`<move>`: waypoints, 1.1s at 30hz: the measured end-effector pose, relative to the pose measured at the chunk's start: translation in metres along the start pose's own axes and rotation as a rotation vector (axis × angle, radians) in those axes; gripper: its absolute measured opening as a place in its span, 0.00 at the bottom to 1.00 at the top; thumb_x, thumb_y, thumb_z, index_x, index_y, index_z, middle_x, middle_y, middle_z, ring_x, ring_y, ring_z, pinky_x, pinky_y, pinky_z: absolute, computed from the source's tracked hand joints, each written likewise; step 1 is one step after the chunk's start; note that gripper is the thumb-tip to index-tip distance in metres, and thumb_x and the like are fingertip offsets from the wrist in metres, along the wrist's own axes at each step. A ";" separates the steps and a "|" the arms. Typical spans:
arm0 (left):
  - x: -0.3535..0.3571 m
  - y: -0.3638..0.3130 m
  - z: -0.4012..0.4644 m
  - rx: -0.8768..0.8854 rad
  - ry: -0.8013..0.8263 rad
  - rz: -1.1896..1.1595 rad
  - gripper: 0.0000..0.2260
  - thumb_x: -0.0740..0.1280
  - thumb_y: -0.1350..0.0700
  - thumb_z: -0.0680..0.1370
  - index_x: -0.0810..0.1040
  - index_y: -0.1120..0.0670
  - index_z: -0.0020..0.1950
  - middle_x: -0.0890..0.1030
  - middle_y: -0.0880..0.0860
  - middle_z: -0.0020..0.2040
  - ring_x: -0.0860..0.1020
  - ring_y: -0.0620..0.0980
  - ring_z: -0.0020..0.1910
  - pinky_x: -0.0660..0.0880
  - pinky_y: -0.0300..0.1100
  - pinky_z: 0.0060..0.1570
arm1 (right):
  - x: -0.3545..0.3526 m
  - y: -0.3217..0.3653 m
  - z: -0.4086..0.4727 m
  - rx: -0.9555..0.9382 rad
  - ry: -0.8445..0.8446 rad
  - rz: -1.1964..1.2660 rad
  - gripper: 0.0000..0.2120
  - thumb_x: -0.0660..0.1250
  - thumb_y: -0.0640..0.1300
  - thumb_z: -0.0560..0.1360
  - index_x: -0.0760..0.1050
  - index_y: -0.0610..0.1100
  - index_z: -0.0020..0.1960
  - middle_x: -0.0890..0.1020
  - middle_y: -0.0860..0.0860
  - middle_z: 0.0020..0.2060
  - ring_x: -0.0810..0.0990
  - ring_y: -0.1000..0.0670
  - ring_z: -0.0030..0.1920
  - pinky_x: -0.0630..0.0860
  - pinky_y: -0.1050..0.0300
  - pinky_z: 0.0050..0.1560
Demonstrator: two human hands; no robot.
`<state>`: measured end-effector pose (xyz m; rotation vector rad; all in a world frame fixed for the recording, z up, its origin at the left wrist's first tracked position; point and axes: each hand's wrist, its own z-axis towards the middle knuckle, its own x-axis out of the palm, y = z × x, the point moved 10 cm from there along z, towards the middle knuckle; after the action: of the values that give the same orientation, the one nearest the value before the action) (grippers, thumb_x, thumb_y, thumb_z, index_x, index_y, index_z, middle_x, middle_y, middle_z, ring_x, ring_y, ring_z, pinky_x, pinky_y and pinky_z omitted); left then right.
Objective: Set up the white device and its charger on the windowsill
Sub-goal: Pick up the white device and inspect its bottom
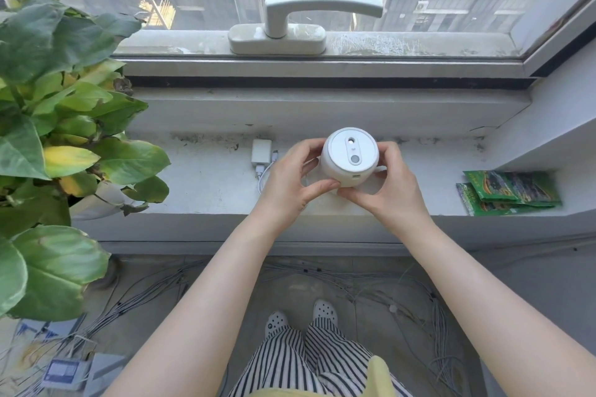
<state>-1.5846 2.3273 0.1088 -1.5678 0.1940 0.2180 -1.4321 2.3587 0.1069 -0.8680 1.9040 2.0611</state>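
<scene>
White plastic, round and squat, the device point(349, 156) sits between both hands just above the windowsill point(206, 184), its flat top face turned up toward the camera and a small port slot showing low on the near side. The left hand point(292, 179) grips its left flank, fingers curled over the far edge and thumb pressed along the near lower rim. The right hand point(392, 184) grips the opposite flank the same way, its thumb meeting the other at the bottom edge. Whether the base touches the sill cannot be told, since the hands hide it.

The white charger block point(261, 151) lies flat on the sill just left of the left hand, with its white cable point(265, 178) plugged in and looping toward the device; the cable's free end appears to lie beside the block, not in the port.

The step in hand seems to be positioning or turning the device so the port faces a handy direction. The next move likely calls for setting it down steadily, freeing one hand, picking up the loose cable end and lining it up squarely with the small slot while the other hand steadies the body.

Green seed packets point(509, 193) lie well to the right, a leafy potted plant point(58, 113) to the left.
</scene>
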 end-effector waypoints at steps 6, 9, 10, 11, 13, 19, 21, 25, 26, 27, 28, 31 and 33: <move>-0.001 -0.004 0.000 0.035 0.004 0.056 0.25 0.74 0.61 0.71 0.72 0.56 0.67 0.74 0.52 0.61 0.73 0.39 0.62 0.69 0.30 0.62 | -0.001 0.000 0.001 -0.015 -0.044 -0.041 0.32 0.80 0.55 0.60 0.67 0.49 0.55 0.78 0.55 0.52 0.75 0.50 0.54 0.72 0.56 0.51; -0.001 -0.003 0.000 0.031 0.006 0.051 0.26 0.73 0.62 0.71 0.71 0.56 0.68 0.74 0.51 0.61 0.73 0.37 0.62 0.69 0.29 0.61 | -0.001 -0.001 0.001 -0.021 -0.054 -0.048 0.33 0.80 0.55 0.60 0.67 0.50 0.57 0.77 0.56 0.54 0.74 0.50 0.55 0.72 0.53 0.53; -0.002 -0.003 -0.001 0.028 0.003 0.051 0.27 0.74 0.61 0.71 0.71 0.56 0.68 0.74 0.51 0.61 0.73 0.37 0.62 0.69 0.29 0.61 | -0.001 -0.002 0.000 -0.026 -0.055 -0.050 0.34 0.80 0.55 0.60 0.68 0.50 0.59 0.77 0.56 0.55 0.74 0.50 0.56 0.72 0.52 0.54; -0.002 -0.003 -0.001 0.026 0.000 0.052 0.27 0.74 0.61 0.71 0.70 0.56 0.69 0.74 0.51 0.61 0.73 0.37 0.62 0.69 0.29 0.61 | 0.000 -0.001 0.000 -0.034 -0.056 -0.057 0.35 0.79 0.56 0.60 0.68 0.49 0.61 0.77 0.57 0.56 0.73 0.51 0.56 0.72 0.50 0.55; -0.002 -0.003 -0.002 0.035 0.000 0.067 0.28 0.74 0.61 0.70 0.70 0.55 0.69 0.74 0.50 0.61 0.73 0.37 0.62 0.69 0.29 0.62 | 0.001 0.000 -0.001 -0.048 -0.055 -0.086 0.36 0.79 0.56 0.61 0.70 0.49 0.64 0.77 0.56 0.57 0.71 0.52 0.55 0.72 0.49 0.56; -0.003 -0.005 -0.002 0.066 -0.029 0.109 0.27 0.74 0.59 0.71 0.72 0.56 0.68 0.74 0.51 0.60 0.73 0.41 0.62 0.69 0.31 0.63 | 0.002 -0.004 0.000 -0.039 -0.040 -0.130 0.36 0.78 0.58 0.61 0.71 0.49 0.65 0.79 0.55 0.57 0.71 0.50 0.55 0.72 0.47 0.57; -0.003 -0.005 -0.002 0.066 -0.032 0.110 0.27 0.74 0.60 0.71 0.72 0.56 0.68 0.75 0.51 0.60 0.74 0.41 0.62 0.69 0.30 0.62 | 0.002 -0.004 0.001 -0.034 -0.037 -0.129 0.35 0.78 0.59 0.61 0.72 0.50 0.64 0.79 0.55 0.56 0.71 0.50 0.55 0.72 0.47 0.57; -0.004 -0.006 -0.002 0.063 -0.037 0.105 0.26 0.74 0.61 0.70 0.72 0.57 0.67 0.75 0.52 0.60 0.74 0.41 0.61 0.69 0.30 0.62 | 0.000 -0.002 0.001 -0.034 -0.038 -0.123 0.35 0.77 0.61 0.60 0.72 0.50 0.63 0.80 0.55 0.55 0.72 0.49 0.54 0.72 0.45 0.57; -0.004 -0.006 -0.002 0.064 -0.037 0.107 0.26 0.74 0.61 0.70 0.72 0.57 0.67 0.75 0.52 0.60 0.74 0.41 0.61 0.69 0.29 0.62 | 0.000 -0.001 0.002 -0.035 -0.037 -0.125 0.35 0.77 0.61 0.60 0.73 0.50 0.63 0.80 0.55 0.55 0.72 0.48 0.54 0.72 0.45 0.56; -0.004 -0.007 -0.002 0.064 -0.036 0.109 0.26 0.74 0.61 0.70 0.72 0.57 0.67 0.75 0.52 0.60 0.74 0.41 0.61 0.69 0.29 0.62 | 0.000 -0.001 0.002 -0.036 -0.036 -0.126 0.35 0.77 0.60 0.60 0.73 0.50 0.62 0.79 0.56 0.54 0.72 0.48 0.54 0.72 0.45 0.57; -0.003 -0.007 -0.001 0.064 -0.035 0.111 0.26 0.75 0.61 0.70 0.72 0.57 0.67 0.75 0.52 0.60 0.74 0.41 0.61 0.69 0.29 0.62 | 0.000 -0.001 0.002 -0.034 -0.033 -0.126 0.35 0.78 0.59 0.60 0.73 0.50 0.62 0.79 0.56 0.54 0.72 0.48 0.54 0.72 0.45 0.57; -0.003 -0.007 -0.001 0.062 -0.034 0.112 0.26 0.75 0.61 0.70 0.72 0.57 0.67 0.75 0.52 0.60 0.74 0.41 0.61 0.70 0.30 0.62 | -0.001 0.000 0.003 -0.035 -0.034 -0.130 0.34 0.79 0.57 0.60 0.73 0.49 0.62 0.79 0.56 0.54 0.72 0.49 0.54 0.71 0.46 0.57; -0.004 -0.007 -0.001 0.066 -0.035 0.120 0.26 0.75 0.60 0.70 0.73 0.56 0.67 0.76 0.52 0.60 0.75 0.40 0.61 0.70 0.30 0.62 | -0.001 0.000 0.003 -0.035 -0.035 -0.135 0.35 0.79 0.56 0.60 0.73 0.49 0.62 0.79 0.57 0.53 0.72 0.49 0.54 0.71 0.46 0.56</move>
<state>-1.5866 2.3262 0.1163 -1.4877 0.2660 0.3299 -1.4315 2.3615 0.1072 -0.9343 1.7455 2.0222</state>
